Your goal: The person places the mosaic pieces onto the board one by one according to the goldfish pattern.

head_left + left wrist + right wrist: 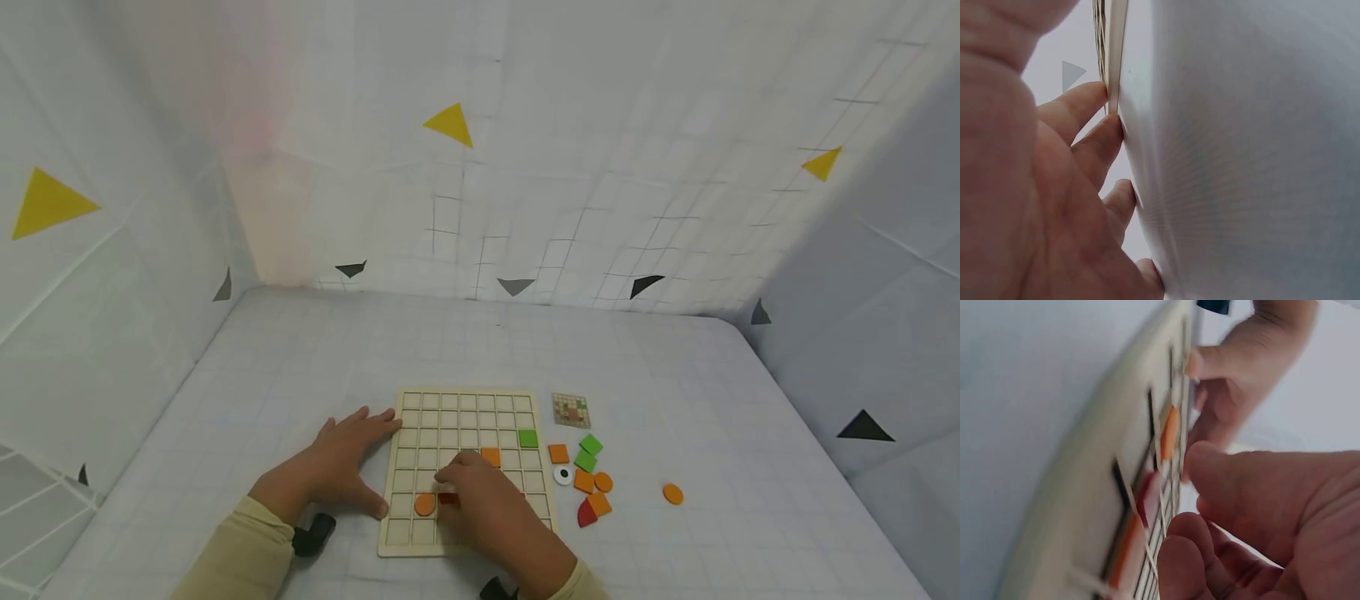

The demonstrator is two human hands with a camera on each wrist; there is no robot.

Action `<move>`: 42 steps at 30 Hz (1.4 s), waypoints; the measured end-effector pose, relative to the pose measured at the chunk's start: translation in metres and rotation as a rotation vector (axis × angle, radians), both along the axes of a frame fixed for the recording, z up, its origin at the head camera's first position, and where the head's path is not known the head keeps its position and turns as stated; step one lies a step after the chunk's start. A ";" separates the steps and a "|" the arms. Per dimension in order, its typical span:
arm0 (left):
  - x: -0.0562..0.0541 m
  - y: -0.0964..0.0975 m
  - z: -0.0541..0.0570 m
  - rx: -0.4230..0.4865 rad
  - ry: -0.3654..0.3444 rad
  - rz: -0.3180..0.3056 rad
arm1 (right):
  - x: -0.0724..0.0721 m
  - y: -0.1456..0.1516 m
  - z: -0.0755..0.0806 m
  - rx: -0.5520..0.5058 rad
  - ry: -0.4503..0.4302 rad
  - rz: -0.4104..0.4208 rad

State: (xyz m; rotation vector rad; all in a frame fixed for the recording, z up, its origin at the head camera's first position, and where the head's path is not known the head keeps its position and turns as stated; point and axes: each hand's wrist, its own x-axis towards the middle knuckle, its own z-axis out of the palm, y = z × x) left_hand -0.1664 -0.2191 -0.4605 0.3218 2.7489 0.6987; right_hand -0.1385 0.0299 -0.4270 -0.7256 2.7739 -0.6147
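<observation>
A pale wooden grid board (448, 418) lies flat on the table. My left hand (345, 460) is spread at its left side, thumb and fingertips right at the edge; the left wrist view shows fingertips (1094, 94) against the rim. Over the lower part of the board, my right hand (491, 512) has bent fingers close to a red piece (447, 498). In the right wrist view that red piece (1147, 499) sits in a cell beside the fingertips, and nothing shows between them. An orange disc (425, 504), an orange square (491, 457) and a green square (528, 438) are on the board.
Right of the board lie a small printed pattern card (572, 410), loose green squares (591, 444), orange squares (558, 453), an orange disc (603, 482), a red quarter-round piece (587, 513) and a white ring with a black centre (563, 475). Another orange disc (672, 494) lies farther right.
</observation>
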 end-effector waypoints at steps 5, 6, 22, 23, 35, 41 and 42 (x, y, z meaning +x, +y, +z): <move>0.000 0.003 0.001 -0.014 -0.001 0.007 | -0.004 0.033 0.007 -0.099 -0.093 -0.110; 0.000 0.003 0.001 -0.020 -0.002 0.012 | -0.004 0.041 0.008 -0.114 -0.104 -0.137; 0.000 0.003 0.005 -0.026 0.003 0.002 | -0.013 0.190 0.008 0.017 -0.130 -0.743; 0.000 0.003 0.005 -0.024 0.004 0.001 | -0.015 0.199 0.004 0.036 -0.143 -0.759; -0.001 0.007 0.000 -0.026 -0.010 0.007 | -0.021 0.243 -0.025 0.079 -0.118 -0.853; 0.000 0.005 0.002 -0.031 -0.003 0.001 | -0.021 0.241 -0.022 0.062 -0.096 -0.829; -0.001 0.005 0.002 -0.028 -0.006 0.002 | -0.020 0.241 -0.022 0.060 -0.092 -0.835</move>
